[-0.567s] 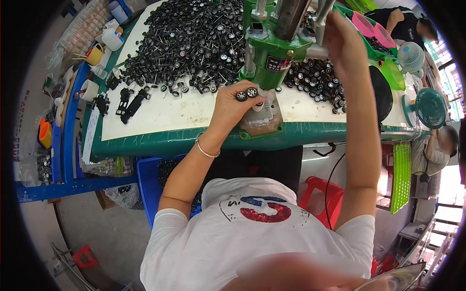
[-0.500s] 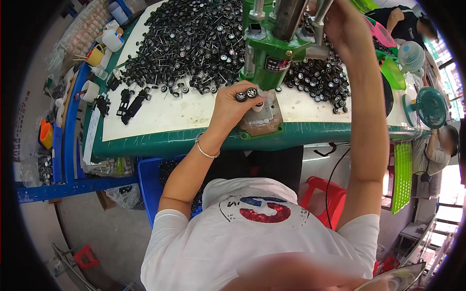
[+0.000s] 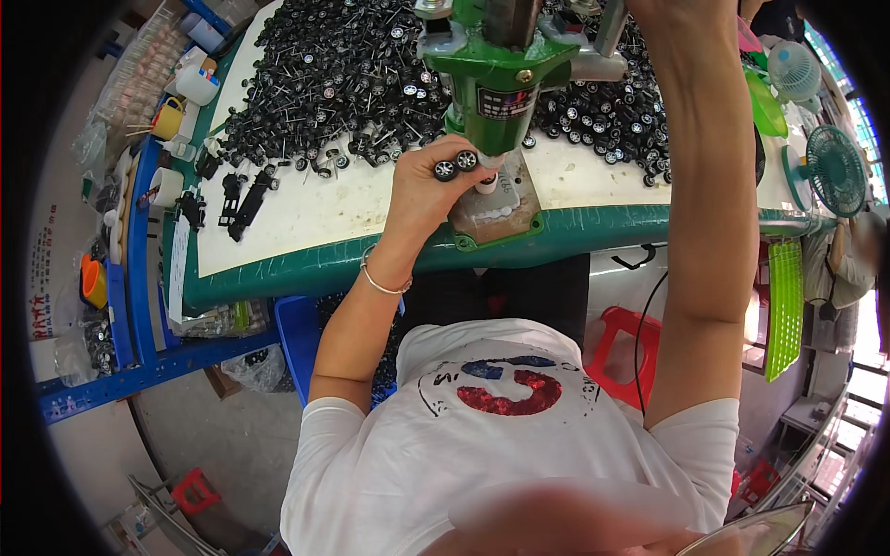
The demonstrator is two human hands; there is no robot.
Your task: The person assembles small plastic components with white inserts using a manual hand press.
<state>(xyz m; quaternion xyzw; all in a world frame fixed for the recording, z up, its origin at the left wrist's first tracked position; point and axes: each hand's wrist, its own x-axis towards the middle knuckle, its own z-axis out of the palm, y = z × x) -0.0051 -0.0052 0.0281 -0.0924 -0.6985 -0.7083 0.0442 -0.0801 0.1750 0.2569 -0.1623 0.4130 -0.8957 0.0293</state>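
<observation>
My left hand [image 3: 419,190] is closed around a pair of small black toy wheels [image 3: 456,166] with silver spoked hubs, held at the foot of a green bench press [image 3: 501,107]. By its fingertips, a small pale round piece [image 3: 487,184] stands under the press tip, above the metal base plate [image 3: 510,215]. My right arm stretches far up along the right of the press. The right hand [image 3: 681,11] is cut off by the top edge near a metal lever [image 3: 610,28], and its fingers are hidden.
Heaps of black toy wheels on axles [image 3: 348,88] cover the back of the table [image 3: 306,227]. More wheels [image 3: 607,120] lie right of the press. Black chassis parts [image 3: 248,204] lie at left. A teal fan [image 3: 834,171] stands right; a red stool [image 3: 623,357] is below.
My right hand has moved up, mostly out of the picture. The whole view has shifted slightly. My left hand keeps the wheels at the press.
</observation>
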